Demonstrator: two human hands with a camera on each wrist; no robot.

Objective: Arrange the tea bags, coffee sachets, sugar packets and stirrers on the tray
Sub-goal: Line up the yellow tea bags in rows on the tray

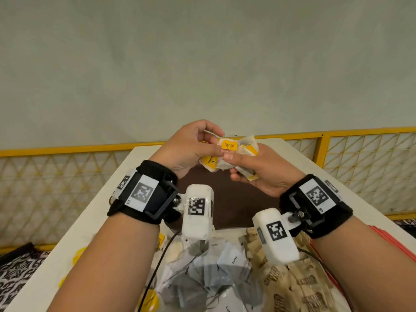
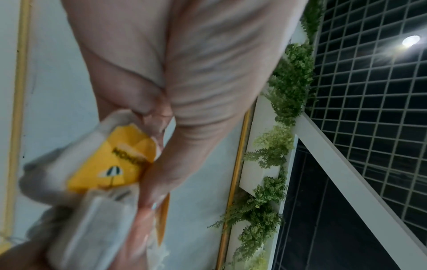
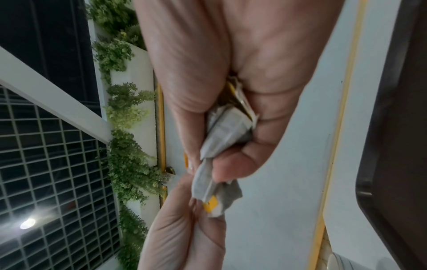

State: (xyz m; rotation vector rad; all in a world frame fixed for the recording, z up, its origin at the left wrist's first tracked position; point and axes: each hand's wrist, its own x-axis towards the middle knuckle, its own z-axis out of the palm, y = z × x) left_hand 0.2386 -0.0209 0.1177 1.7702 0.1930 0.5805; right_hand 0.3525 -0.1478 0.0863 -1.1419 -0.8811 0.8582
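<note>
Both hands are raised above the dark brown tray (image 1: 243, 206) and hold a bunch of white tea bags (image 1: 234, 154) with yellow tags. My left hand (image 1: 195, 145) pinches the bags from the left, thumb on a yellow tag. My right hand (image 1: 252, 172) grips several bags in its curled fingers. The left wrist view shows the tea bags (image 2: 104, 164) close up, blurred, with my left hand (image 2: 148, 173) on them. In the right wrist view my right hand (image 3: 231, 146) squeezes the tea bags (image 3: 226, 131). Grey coffee sachets (image 1: 211, 273) and brown sugar packets (image 1: 299, 284) lie near me.
The white table (image 1: 105, 206) carries the tray; loose yellow-tagged tea bags (image 1: 78, 255) lie at its left edge. A yellow lattice fence (image 1: 360, 158) runs behind the table. A red object (image 1: 387, 239) lies at the right edge. Cables trail from both wrist cameras.
</note>
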